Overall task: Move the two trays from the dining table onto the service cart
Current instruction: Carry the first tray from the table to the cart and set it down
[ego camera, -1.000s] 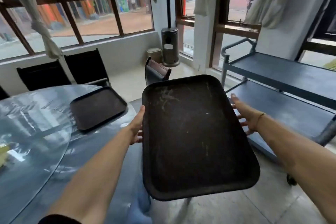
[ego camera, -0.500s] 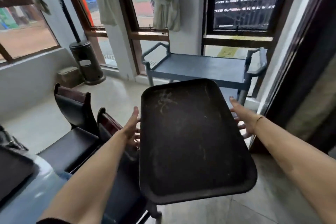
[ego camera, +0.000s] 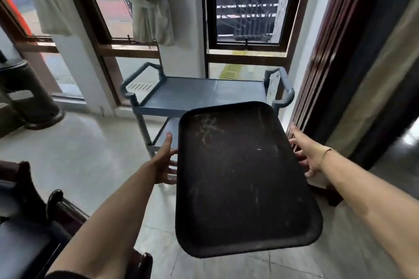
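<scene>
A dark brown scuffed tray (ego camera: 240, 176) is held level in front of me, above the floor. My left hand (ego camera: 164, 163) grips its left edge, thumb along the rim and fingers underneath. My right hand (ego camera: 309, 154) holds the right edge the same way. The grey-blue service cart (ego camera: 199, 95) stands just beyond the tray against the window wall; its top shelf is bare and its lower shelf is partly hidden behind the tray. The dining table and the second tray are out of view.
Dark chairs (ego camera: 29, 222) stand at the lower left, close to my left arm. A dark cylindrical heater base (ego camera: 25, 95) sits at the far left. A dark wooden door frame (ego camera: 335, 75) rises on the right beside the cart. Tied curtains (ego camera: 149, 7) hang at the windows.
My view has turned right, away from the table, which has left the frame with the second tray. The cart is now centred and closer. Both hands keep the same hold on the tray.
</scene>
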Available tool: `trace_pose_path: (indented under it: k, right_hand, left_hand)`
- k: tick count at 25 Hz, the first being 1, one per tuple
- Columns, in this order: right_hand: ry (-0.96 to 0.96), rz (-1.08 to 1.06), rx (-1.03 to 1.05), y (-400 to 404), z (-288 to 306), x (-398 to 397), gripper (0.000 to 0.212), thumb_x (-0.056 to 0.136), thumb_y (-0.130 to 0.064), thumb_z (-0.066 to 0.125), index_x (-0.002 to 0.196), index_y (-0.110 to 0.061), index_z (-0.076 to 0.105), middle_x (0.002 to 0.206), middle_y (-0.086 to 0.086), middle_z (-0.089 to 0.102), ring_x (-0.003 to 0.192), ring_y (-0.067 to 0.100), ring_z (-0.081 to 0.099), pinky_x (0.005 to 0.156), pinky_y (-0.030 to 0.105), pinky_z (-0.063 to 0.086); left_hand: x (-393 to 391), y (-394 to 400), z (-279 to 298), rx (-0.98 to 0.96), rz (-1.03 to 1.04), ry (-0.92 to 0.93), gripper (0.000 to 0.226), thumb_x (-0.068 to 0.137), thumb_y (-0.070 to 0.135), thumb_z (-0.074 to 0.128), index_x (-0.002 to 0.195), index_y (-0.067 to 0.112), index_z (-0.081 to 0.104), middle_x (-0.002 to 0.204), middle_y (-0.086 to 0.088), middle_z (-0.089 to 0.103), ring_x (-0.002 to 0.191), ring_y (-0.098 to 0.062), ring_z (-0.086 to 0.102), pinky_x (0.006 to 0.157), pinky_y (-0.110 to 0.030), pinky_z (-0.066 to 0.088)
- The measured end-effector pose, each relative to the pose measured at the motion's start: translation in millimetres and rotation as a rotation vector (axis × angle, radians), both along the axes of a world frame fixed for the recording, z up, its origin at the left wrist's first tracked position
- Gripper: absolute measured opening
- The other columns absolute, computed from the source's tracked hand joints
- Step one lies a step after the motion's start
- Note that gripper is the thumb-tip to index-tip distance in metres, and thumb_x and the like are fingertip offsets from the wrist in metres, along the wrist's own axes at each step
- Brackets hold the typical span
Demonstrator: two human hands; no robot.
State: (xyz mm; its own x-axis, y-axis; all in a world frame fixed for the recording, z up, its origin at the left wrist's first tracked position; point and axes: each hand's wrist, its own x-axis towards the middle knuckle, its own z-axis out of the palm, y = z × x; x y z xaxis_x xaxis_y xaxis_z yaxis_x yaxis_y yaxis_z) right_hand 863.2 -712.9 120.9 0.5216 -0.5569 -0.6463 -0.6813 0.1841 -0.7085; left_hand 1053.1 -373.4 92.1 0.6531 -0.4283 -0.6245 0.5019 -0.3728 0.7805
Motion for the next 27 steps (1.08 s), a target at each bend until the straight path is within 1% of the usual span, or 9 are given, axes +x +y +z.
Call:
trace_pose_path:
  k: [3,7,11,16,19,21,23,25,27]
  right_hand:
    - [0.001,-0.034,0.013,-16.4,-2.6,17.5,0.078,0.067,-0.095,0.028,0.101,-0.032,0.060,0.108,0.007,0.059,0.101,0.027,0.053,0.082,0.051,0.038]
    - [0.011,-0.076,0.026,-48.5,-12.5,47.8,0.074,0.067,-0.094,0.030,0.096,-0.032,0.060,0.104,0.009,0.062,0.090,0.027,0.057,0.060,0.044,0.044]
    - [0.003,-0.054,0.060,-89.7,-25.8,93.7,0.077,0.063,-0.096,0.032,0.094,-0.033,0.062,0.097,0.009,0.058,0.084,0.026,0.053,0.064,0.044,0.044]
    - [-0.016,0.036,0.100,-146.3,-26.0,158.7,0.078,0.069,-0.093,0.032,0.093,-0.027,0.064,0.101,0.010,0.059,0.090,0.029,0.054,0.065,0.049,0.045]
    - [-0.042,0.106,0.114,-176.9,-17.3,194.6,0.075,0.073,-0.091,0.032,0.092,-0.026,0.063,0.103,0.010,0.059,0.095,0.031,0.056,0.065,0.053,0.045]
    - [-0.055,0.129,0.114,-198.2,-13.3,219.5,0.078,0.074,-0.089,0.034,0.099,-0.022,0.063,0.106,0.011,0.060,0.100,0.031,0.056,0.083,0.058,0.046]
    - [-0.066,0.135,0.120,-212.5,-9.9,241.7,0.075,0.076,-0.087,0.036,0.104,-0.022,0.061,0.102,0.011,0.058,0.100,0.030,0.054,0.098,0.058,0.041]
    - [-0.071,0.155,0.123,-222.2,-6.9,261.9,0.072,0.078,-0.085,0.035,0.103,-0.023,0.060,0.098,0.011,0.056,0.090,0.028,0.052,0.095,0.053,0.041]
    - [-0.087,0.166,0.123,-229.0,-6.0,280.5,0.072,0.079,-0.085,0.033,0.103,-0.023,0.059,0.098,0.012,0.056,0.080,0.026,0.051,0.085,0.049,0.043]
  left_hand:
    - [27.4,-19.6,-6.3,0.003,-0.020,-0.004,0.096,0.071,0.094,0.017,0.116,0.025,0.065,0.101,-0.014,0.060,0.078,-0.025,0.057,0.063,-0.036,0.050]
    - [64.2,-52.4,-14.4,0.014,-0.007,-0.018,0.093,0.071,0.094,0.017,0.119,0.029,0.062,0.109,-0.015,0.063,0.091,-0.028,0.062,0.072,-0.039,0.051]
    - [104.1,-92.7,-17.6,0.042,0.024,-0.060,0.090,0.073,0.093,0.015,0.121,0.031,0.059,0.098,-0.012,0.060,0.081,-0.024,0.056,0.073,-0.037,0.046]
    - [156.4,-147.9,-9.2,0.072,0.079,-0.092,0.088,0.076,0.091,0.014,0.124,0.030,0.057,0.118,-0.015,0.059,0.098,-0.027,0.058,0.077,-0.036,0.049]
    - [181.7,-176.6,0.3,0.087,0.120,-0.129,0.081,0.077,0.090,0.015,0.114,0.032,0.059,0.114,-0.014,0.060,0.101,-0.028,0.059,0.092,-0.043,0.049]
    - [199.9,-193.0,3.7,0.086,0.156,-0.142,0.079,0.078,0.089,0.016,0.107,0.032,0.061,0.109,-0.011,0.061,0.099,-0.027,0.059,0.095,-0.044,0.046]
    - [214.0,-204.0,5.4,0.088,0.184,-0.137,0.082,0.078,0.089,0.016,0.104,0.029,0.064,0.106,-0.009,0.062,0.097,-0.025,0.059,0.090,-0.041,0.046]
    - [229.2,-212.8,4.5,0.096,0.205,-0.152,0.088,0.077,0.090,0.016,0.109,0.025,0.065,0.102,-0.007,0.062,0.098,-0.024,0.059,0.087,-0.041,0.045]
    - [245.8,-220.2,3.7,0.089,0.228,-0.181,0.085,0.078,0.090,0.016,0.118,0.028,0.058,0.104,-0.007,0.060,0.105,-0.024,0.058,0.100,-0.045,0.042]
